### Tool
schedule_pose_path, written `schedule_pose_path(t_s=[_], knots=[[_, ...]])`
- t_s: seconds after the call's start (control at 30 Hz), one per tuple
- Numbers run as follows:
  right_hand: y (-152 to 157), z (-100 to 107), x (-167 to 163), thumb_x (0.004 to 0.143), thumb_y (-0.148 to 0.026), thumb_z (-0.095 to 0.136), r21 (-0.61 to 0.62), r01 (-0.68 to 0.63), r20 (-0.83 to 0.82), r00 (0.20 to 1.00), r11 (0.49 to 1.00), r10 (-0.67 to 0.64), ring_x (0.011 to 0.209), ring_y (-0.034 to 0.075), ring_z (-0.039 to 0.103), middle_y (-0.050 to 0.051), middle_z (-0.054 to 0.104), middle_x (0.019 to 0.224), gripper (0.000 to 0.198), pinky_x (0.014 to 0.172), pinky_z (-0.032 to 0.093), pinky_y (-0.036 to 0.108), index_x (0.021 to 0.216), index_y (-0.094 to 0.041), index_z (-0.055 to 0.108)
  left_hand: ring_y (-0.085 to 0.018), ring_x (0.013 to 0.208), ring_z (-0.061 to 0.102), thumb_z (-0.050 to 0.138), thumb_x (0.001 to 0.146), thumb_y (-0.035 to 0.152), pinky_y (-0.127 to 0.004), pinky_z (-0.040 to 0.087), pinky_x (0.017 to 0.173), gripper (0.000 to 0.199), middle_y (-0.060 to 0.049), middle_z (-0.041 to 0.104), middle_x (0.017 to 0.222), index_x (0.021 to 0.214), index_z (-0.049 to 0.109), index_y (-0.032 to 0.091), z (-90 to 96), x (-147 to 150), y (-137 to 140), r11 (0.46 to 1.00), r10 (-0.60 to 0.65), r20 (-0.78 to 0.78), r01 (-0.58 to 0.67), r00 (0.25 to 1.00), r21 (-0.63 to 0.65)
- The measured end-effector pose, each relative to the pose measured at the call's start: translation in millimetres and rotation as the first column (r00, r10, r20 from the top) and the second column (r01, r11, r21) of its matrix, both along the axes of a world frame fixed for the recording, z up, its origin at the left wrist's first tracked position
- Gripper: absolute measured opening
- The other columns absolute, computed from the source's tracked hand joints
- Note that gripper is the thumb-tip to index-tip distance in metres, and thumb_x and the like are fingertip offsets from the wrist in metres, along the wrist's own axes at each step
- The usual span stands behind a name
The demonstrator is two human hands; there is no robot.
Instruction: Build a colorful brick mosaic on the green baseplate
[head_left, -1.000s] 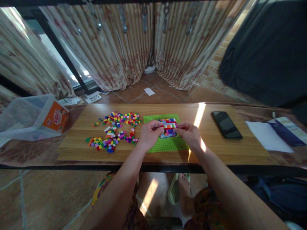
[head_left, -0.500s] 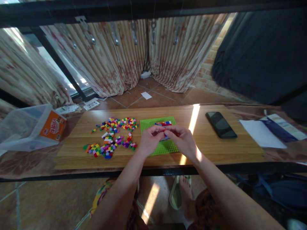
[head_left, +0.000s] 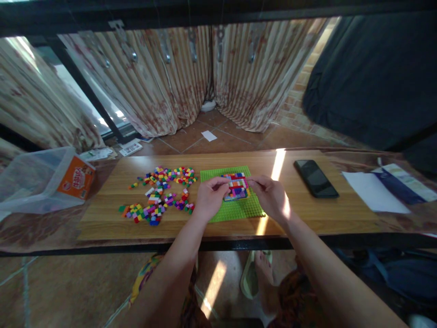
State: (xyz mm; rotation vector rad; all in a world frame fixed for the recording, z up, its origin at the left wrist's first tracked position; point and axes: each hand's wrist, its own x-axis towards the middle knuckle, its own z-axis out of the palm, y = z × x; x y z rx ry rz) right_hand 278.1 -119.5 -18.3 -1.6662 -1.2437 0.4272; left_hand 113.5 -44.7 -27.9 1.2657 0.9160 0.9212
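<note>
A block of small multicoloured toy bricks (head_left: pixel 237 184) sits on a green studded baseplate (head_left: pixel 235 213). My left hand (head_left: pixel 210 200) is at the block's left side, thumb and index finger pinched together over its edge. Whatever is between those fingertips is too small to make out. On the other side, my right hand (head_left: pixel 272 197) is also closed in a pinch, its fingertips at the block's upper right edge. What it holds, if anything, cannot be told. Left of the baseplate lie loose bricks (head_left: pixel 164 209) in many colours, spread in uneven clusters.
The wooden board (head_left: pixel 109 196) bears everything here, with a black phone (head_left: pixel 316 178) to the right. Beyond its right end are white papers (head_left: pixel 373 191). A clear plastic box (head_left: pixel 37 182) with an orange label stands at the left. Curtains (head_left: pixel 246 86) hang behind.
My hands were together over the bricks, fingertips meeting around something red. They have since parted, the right one moving rightward, and more of the brick block shows between them.
</note>
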Motion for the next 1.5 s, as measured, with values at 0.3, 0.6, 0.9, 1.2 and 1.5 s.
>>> schedule_pose_path(t_s=[0.3, 0.6, 0.9, 1.2, 1.5], knots=[[-2, -6, 1, 0.085, -0.036, 0.058, -0.093, -0.034, 0.016, 0.999, 0.995, 0.036, 0.077, 0.02, 0.068, 0.005, 0.075, 0.086, 0.024, 0.073, 0.053, 0.033, 0.091, -0.021, 0.075, -0.013, 0.064, 0.066, 0.064, 0.076, 0.011, -0.026, 0.053, 0.065, 0.014, -0.002, 0.073, 0.07, 0.083, 0.075, 0.016, -4.9, 1, 1, 1.0, 0.028, -0.078, -0.027, 0.997, 0.009], [-8, 1, -3, 0.087, -0.033, 0.054, -0.098, -0.057, 0.147, 0.987, 0.994, 0.071, 0.065, 0.017, 0.065, 0.002, 0.072, 0.072, 0.022, 0.067, 0.051, 0.03, 0.085, -0.022, 0.073, -0.011, 0.063, 0.061, 0.068, 0.069, 0.01, -0.024, 0.05, 0.064, 0.01, 0.0, 0.068, 0.069, 0.077, 0.07, 0.015, -3.1, 0, 1, 0.998, 0.023, -0.094, -0.018, 0.995, 0.054], [-7, -7, 2, 0.09, -0.037, 0.053, -0.079, -0.081, 0.143, 0.985, 0.994, 0.091, 0.07, 0.018, 0.068, 0.004, 0.075, 0.084, 0.028, 0.066, 0.054, 0.031, 0.094, -0.023, 0.077, -0.011, 0.064, 0.06, 0.067, 0.069, 0.009, -0.024, 0.05, 0.066, 0.009, 0.001, 0.065, 0.069, 0.075, 0.067, 0.016, -5.3, 1, 1, 0.998, 0.012, -0.07, -0.007, 0.997, 0.064], [-11, -4, 3, 0.084, -0.04, 0.062, -0.134, -0.091, -0.005, 0.996, 0.987, 0.091, 0.064, 0.016, 0.064, -0.001, 0.071, 0.07, 0.022, 0.062, 0.052, 0.029, 0.085, -0.023, 0.076, -0.01, 0.061, 0.06, 0.065, 0.071, 0.007, -0.023, 0.049, 0.063, 0.01, 0.002, 0.065, 0.067, 0.076, 0.066, 0.016, -0.8, 1, -1, 0.999, -0.011, -0.074, 0.014, 0.997, 0.029], [-3, -23, -3, 0.076, -0.048, 0.073, -0.022, 0.034, -0.086, 0.996, 0.999, -0.036, 0.089, 0.02, 0.064, 0.005, 0.065, 0.098, 0.025, 0.081, 0.053, 0.037, 0.074, -0.024, 0.079, -0.01, 0.062, 0.059, 0.066, 0.07, 0.008, -0.024, 0.048, 0.063, 0.01, 0.001, 0.066, 0.068, 0.077, 0.068, 0.015, -2.3, 1, 0, 0.999, -0.016, -0.086, 0.02, 0.996, 0.045]])
